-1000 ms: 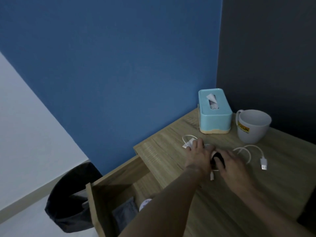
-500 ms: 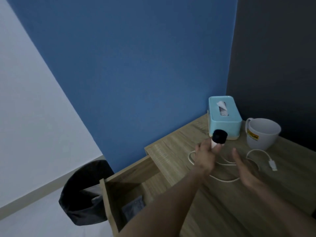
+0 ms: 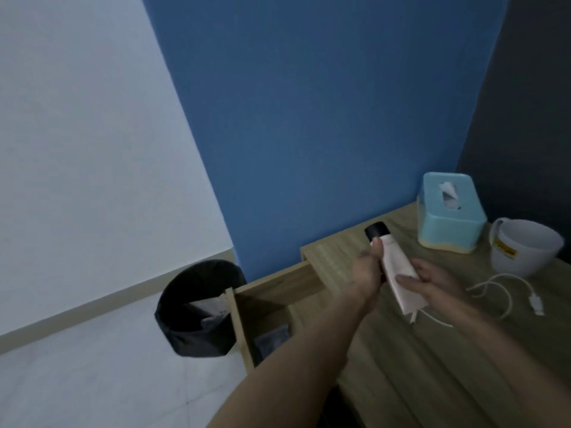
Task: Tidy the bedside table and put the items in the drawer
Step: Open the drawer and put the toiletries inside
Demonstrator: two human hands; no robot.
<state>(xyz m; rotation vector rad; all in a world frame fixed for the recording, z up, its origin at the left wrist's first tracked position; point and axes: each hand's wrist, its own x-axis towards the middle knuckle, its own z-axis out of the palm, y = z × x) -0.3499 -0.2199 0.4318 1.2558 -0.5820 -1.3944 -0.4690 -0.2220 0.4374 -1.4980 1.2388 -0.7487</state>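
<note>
Left hand [image 3: 367, 273] and right hand [image 3: 434, 282] hold the black-capped tube [image 3: 396, 264]

A black-lined waste bin [image 3: 197, 307] stood on the pale floor [image 3: 92, 381], with pale scraps inside it. Behind the bin rose a blue wall [image 3: 309, 118]. Left of the bin ran a white wall [image 3: 77, 149] with a beige skirting board [image 3: 92, 307].

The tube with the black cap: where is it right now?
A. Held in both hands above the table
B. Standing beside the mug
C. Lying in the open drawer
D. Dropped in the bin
A: the left hand holds the tube near its cap, and the right hand pinches its lower end, above the table.
</note>
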